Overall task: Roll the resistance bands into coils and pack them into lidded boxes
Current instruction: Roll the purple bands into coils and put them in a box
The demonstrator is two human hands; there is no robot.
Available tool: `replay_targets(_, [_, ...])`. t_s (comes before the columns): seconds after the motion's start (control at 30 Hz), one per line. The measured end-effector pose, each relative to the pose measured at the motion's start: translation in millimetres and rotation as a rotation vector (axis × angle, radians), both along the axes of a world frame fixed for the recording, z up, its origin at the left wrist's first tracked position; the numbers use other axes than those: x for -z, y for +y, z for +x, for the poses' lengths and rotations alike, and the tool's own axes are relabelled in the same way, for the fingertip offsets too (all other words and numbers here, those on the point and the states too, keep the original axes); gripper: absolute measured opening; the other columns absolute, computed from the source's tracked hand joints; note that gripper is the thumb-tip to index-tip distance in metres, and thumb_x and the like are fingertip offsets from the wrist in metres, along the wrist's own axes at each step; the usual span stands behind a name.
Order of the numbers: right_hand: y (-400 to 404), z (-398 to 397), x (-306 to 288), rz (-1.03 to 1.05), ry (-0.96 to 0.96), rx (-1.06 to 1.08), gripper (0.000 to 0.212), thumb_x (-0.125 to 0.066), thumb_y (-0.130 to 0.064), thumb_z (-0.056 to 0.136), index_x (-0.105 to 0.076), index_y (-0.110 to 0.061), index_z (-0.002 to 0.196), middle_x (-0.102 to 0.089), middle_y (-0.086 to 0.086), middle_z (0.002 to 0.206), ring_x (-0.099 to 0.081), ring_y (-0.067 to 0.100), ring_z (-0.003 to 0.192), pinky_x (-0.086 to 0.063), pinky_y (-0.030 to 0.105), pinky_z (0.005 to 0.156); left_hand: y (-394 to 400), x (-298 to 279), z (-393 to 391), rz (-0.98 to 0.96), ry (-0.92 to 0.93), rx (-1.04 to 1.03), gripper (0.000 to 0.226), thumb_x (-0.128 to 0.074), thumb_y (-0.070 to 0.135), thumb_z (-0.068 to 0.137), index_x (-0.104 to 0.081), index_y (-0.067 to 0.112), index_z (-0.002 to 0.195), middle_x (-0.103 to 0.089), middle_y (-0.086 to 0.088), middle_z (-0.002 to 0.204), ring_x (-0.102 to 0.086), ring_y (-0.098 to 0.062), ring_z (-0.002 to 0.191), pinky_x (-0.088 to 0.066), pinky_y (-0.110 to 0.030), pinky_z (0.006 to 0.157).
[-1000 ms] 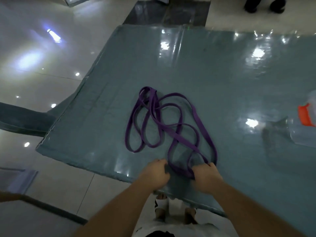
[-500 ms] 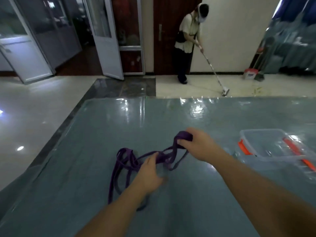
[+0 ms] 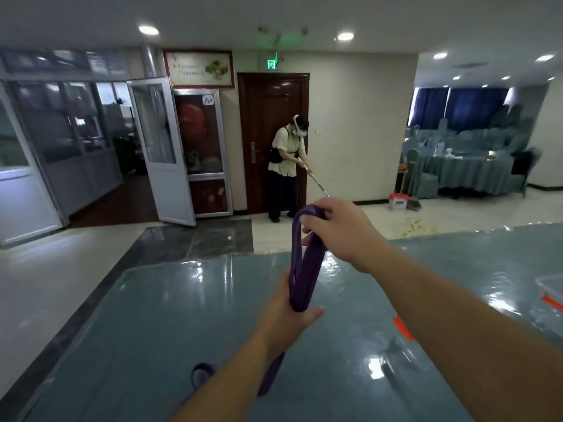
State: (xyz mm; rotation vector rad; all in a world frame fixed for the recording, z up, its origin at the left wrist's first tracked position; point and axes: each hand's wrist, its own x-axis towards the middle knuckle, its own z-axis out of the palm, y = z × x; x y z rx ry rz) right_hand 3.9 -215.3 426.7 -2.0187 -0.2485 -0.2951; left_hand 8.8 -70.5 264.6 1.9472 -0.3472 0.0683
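A purple resistance band [image 3: 300, 263], which a second ago lay in tangled loops flat on the desk [image 3: 170, 315], is now lifted clear of it and drawn out into one long hanging bundle between the two hands. The right hand [image 3: 338, 231] is raised high and away from the body, its fingers [image 3: 309, 223] curled over the top bend of the band. The left hand [image 3: 286, 315] sits lower and nearer the body, its fingers wrapped around the gathered strands. Below the left hand's fingers the rest of the band trails down, and a small end loop [image 3: 202, 371] rests on the desk beside the left forearm.

Gathering the strands straight like this looks like preparation: the tangle seems pulled out, so rolling could begin from one end. No coil has been formed yet, and nothing is packed.

Off to the right of the right hand's fingers, at the picture's edge, a clear plastic box [image 3: 551, 287] with an orange clip rests on the desk. Nearer the body, under the right forearm, is another clear piece with an orange clip [image 3: 403, 328], possibly a lid; it is partly hidden.

Beyond the fingers, past the far edge of the desk, a person [image 3: 285, 166] is mopping the floor in front of a dark wooden door [image 3: 265, 117]. They stand well apart and do not interfere. The trailing band end on the desk may snag while rolling.
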Motion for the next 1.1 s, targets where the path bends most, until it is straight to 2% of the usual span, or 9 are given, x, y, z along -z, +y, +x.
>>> replay_targets(0.07, [-7.2, -0.9, -14.3, 0.095, -0.008, 0.012, 0.009, -0.067, -0.02, 0.098, -0.071, -0.012, 0.094, -0.077, 0.006, 0.075, -0.079, 0.03, 0.079, -0.062, 0.058, 0.085, -7.9, -1.9, -0.9, -0.057, 0.0, -0.011, 0.034, -0.081, 0.024, 0.087, -0.061, 0.032, 0.113, -0.071, 0.006, 0.097, -0.065, -0.002, 0.083, -0.057, -0.026, 0.076])
replay_targets(0.13, [-16.4, -1.6, -31.3, 0.193, -0.014, 0.03, 0.01, -0.068, -0.019, 0.097, -0.07, -0.009, 0.093, -0.074, 0.003, 0.066, -0.078, 0.034, 0.078, -0.062, 0.062, 0.084, -12.4, -3.0, -1.0, -0.083, 0.016, -0.01, 0.02, -0.078, 0.022, 0.091, -0.067, 0.025, 0.107, -0.071, -0.002, 0.09, -0.063, -0.005, 0.074, -0.054, -0.022, 0.07])
replay_targets(0.43, [-82.9, -4.7, -61.2, 0.539, -0.065, 0.168, 0.011, -0.064, -0.014, 0.102, -0.064, -0.007, 0.11, -0.067, 0.007, 0.081, -0.072, 0.027, 0.073, -0.066, 0.052, 0.08, 0.2, 57.6, -13.4, 0.232, 0.353, -0.005, 0.012, -0.068, 0.034, 0.094, -0.068, 0.024, 0.086, -0.07, 0.007, 0.077, -0.064, -0.007, 0.067, -0.054, -0.026, 0.07])
replay_targets(0.57, [-119.9, 11.9, -23.9, 0.44, 0.102, 0.281, 0.021, -0.062, -0.019, 0.103, -0.062, -0.008, 0.121, -0.067, 0.009, 0.094, -0.072, 0.027, 0.082, -0.065, 0.049, 0.083, 12.3, 53.8, -12.7, 0.142, 0.36, -0.229, 0.02, -0.062, 0.034, 0.102, -0.066, 0.017, 0.092, -0.077, -0.001, 0.082, -0.075, -0.016, 0.081, -0.056, -0.032, 0.074])
replay_targets(0.67, [-139.6, 20.7, 20.9, 0.322, 0.246, 0.335, 0.021, -0.06, -0.017, 0.103, -0.061, -0.007, 0.122, -0.067, 0.014, 0.104, -0.069, 0.027, 0.086, -0.063, 0.046, 0.086, 26.8, 31.0, -10.3, 0.141, 0.269, -0.331, 0.013, -0.062, 0.025, 0.103, -0.065, 0.018, 0.093, -0.073, -0.002, 0.079, -0.068, -0.017, 0.073, -0.05, -0.028, 0.063])
replay_targets(0.77, [-140.6, 22.8, 73.9, 0.07, 0.396, 0.366, 0.025, -0.061, -0.011, 0.1, -0.063, 0.002, 0.122, -0.066, 0.017, 0.099, -0.063, 0.027, 0.085, -0.052, 0.04, 0.077, 40.5, -2.1, -4.9, 0.244, 0.124, -0.356, 0.006, -0.063, 0.014, 0.096, -0.066, 0.018, 0.098, -0.071, -0.005, 0.083, -0.068, -0.02, 0.076, -0.047, -0.027, 0.061])
replay_targets(0.83, [-126.5, 19.9, 100.5, -0.101, 0.479, 0.359, 0.042, -0.066, -0.014, 0.097, -0.057, 0.004, 0.133, -0.064, 0.018, 0.115, -0.062, 0.033, 0.102, -0.052, 0.043, 0.087, 43.9, -22.0, 1.5, 0.349, 0.042, -0.331, 0.005, -0.066, 0.016, 0.093, -0.065, 0.02, 0.095, -0.068, -0.002, 0.083, -0.066, -0.021, 0.078, -0.047, -0.031, 0.065])
replay_targets(0.97, [-71.5, 8.0, 116.9, -0.087, 0.477, -0.085, 0.087, -0.08, -0.023, 0.086, -0.033, -0.024, 0.16, -0.045, -0.003, 0.154, -0.048, 0.021, 0.135, -0.045, 0.038, 0.103, 25.5, -51.9, 6.3, 0.596, -0.089, -0.14, 0.015, -0.074, 0.029, 0.087, -0.062, 0.029, 0.097, -0.066, 0.01, 0.089, -0.064, -0.016, 0.086, -0.051, -0.032, 0.075])
replay_targets(1.1, [-16.7, -2.7, 110.4, -0.196, 0.342, -0.352, 0.098, -0.085, -0.011, 0.078, -0.028, -0.033, 0.156, -0.059, -0.016, 0.124, -0.062, 0.01, 0.109, -0.049, 0.016, 0.075, 3.5, -70.3, 5.0, 0.764, -0.157, 0.001, 0.031, -0.073, 0.018, 0.083, -0.058, 0.03, 0.108, -0.065, 0.009, 0.105, -0.061, -0.013, 0.091, -0.047, -0.027, 0.075])
